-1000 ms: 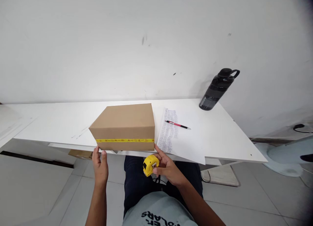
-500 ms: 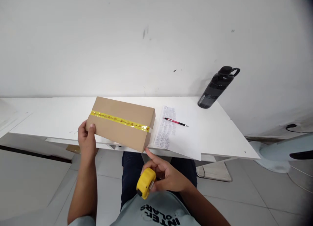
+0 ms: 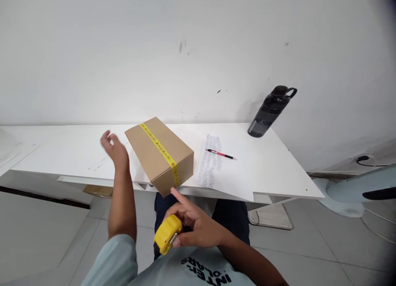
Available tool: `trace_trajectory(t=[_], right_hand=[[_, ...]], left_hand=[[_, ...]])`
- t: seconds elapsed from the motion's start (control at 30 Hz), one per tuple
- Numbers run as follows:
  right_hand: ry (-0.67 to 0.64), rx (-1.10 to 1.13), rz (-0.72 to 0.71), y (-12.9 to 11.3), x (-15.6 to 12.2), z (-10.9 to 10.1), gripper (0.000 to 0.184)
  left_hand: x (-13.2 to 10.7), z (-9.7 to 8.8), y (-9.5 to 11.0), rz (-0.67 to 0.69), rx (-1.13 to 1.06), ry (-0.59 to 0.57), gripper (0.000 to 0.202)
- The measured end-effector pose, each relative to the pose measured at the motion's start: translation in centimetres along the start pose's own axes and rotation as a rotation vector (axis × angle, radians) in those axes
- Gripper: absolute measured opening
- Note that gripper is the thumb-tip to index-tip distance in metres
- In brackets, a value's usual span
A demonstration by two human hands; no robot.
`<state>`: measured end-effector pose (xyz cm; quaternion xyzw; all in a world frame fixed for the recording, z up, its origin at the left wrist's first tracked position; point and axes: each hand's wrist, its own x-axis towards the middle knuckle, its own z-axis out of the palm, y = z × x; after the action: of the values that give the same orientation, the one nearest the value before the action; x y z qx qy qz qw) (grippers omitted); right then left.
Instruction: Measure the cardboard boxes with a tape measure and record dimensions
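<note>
A brown cardboard box [image 3: 148,150] with a strip of yellow printed tape lies slantwise on the white table, one corner jutting past the front edge. My left hand [image 3: 115,148] is raised to the left of the box, apart from it, fingers loosely curled and holding nothing. My right hand [image 3: 198,222] grips a yellow tape measure [image 3: 168,233] below the table edge. Its index finger stretches out to the box's near lower corner, at or close to touching; I cannot tell which.
Right of the box lies a handwritten paper sheet [image 3: 229,174] with a red and black pen [image 3: 221,154] on it. A black bottle [image 3: 269,115] stands near the wall at the table's back right. The white table [image 3: 278,170] narrows to a corner at the right.
The box has turned so its narrow taped end now faces me. My left hand has let go of it and lifted away. My right hand moved slightly left with the tape measure.
</note>
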<state>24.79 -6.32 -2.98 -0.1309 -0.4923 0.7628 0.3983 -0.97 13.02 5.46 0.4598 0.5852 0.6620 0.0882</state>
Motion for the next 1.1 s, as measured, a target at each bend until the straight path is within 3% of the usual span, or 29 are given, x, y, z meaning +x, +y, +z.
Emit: trace_trajectory(t=[0.07, 0.13, 0.17, 0.23, 0.3, 0.33, 0.47, 0.57, 0.6, 0.67, 0.73, 0.8, 0.87, 0.93, 1.1], right_hand=[[0.107, 0.034, -0.082, -0.9, -0.7, -0.2, 0.11], [0.205, 0.072, -0.129, -2.0, -1.1, -0.5, 0.105], [0.241, 0.084, -0.141, -2.5, -1.2, -0.7, 0.104], [0.281, 0.091, -0.15, -3.3, -0.8, -0.9, 0.103], [0.296, 0.071, -0.148, -3.6, -0.2, -0.8, 0.096], [0.299, 0.055, -0.144, -3.5, 0.1, -0.6, 0.091], [0.343, -0.04, -0.159, -3.1, 0.6, 0.3, 0.068], [0.432, -0.123, -0.257, -3.7, 0.8, -0.3, 0.063], [0.478, -0.142, -0.307, -4.3, 1.1, -1.0, 0.066], [0.586, -0.156, -0.413, -6.2, 1.9, -3.1, 0.071], [0.678, -0.149, -0.487, -8.5, 3.3, -5.9, 0.064], [0.75, -0.147, -0.566, -10.6, 4.8, -9.1, 0.058], [0.785, -0.16, -0.588, -11.9, 6.4, -11.7, 0.06], [0.786, -0.18, -0.57, -12.3, 7.8, -13.5, 0.063], [0.697, -0.218, -0.488, -10.3, 10.0, -14.0, 0.068]], left_hand=[[-4.0, -1.9, 1.1, 0.089, -0.041, 0.273, 0.033], [-9.2, -4.3, 2.2, 0.31, -0.137, 0.257, 0.031], [-11.8, -5.4, 2.8, 0.46, -0.145, 0.158, 0.033], [-16.1, -7.3, 4.0, 0.789, -0.001, -0.238, 0.036], [-18.4, -8.3, 5.2, 0.934, 0.103, -0.473, 0.03], [-18.9, -8.5, 5.7, 0.955, 0.128, -0.522, 0.028], [-18.3, -8.8, 6.4, 0.979, 0.191, -0.488, 0.034], [-16.5, -9.8, 5.1, 1.017, 0.252, -0.422, 0.031], [-15.6, -10.3, 4.4, 1.008, 0.274, -0.348, 0.029], [-13.6, -11.6, 2.6, 0.915, 0.324, -0.092, 0.019], [-11.4, -12.7, 0.9, 0.707, 0.366, 0.187, 0.008], [-9.5, -13.2, -0.4, 0.525, 0.399, 0.291, 0.011], [-8.4, -13.2, -1.3, 0.474, 0.445, 0.227, 0.014], [-8.1, -12.7, -2.0, 0.536, 0.498, 0.121, 0.014], [-9.0, -10.9, -2.9, 0.688, 0.544, 0.001, 0.012]])
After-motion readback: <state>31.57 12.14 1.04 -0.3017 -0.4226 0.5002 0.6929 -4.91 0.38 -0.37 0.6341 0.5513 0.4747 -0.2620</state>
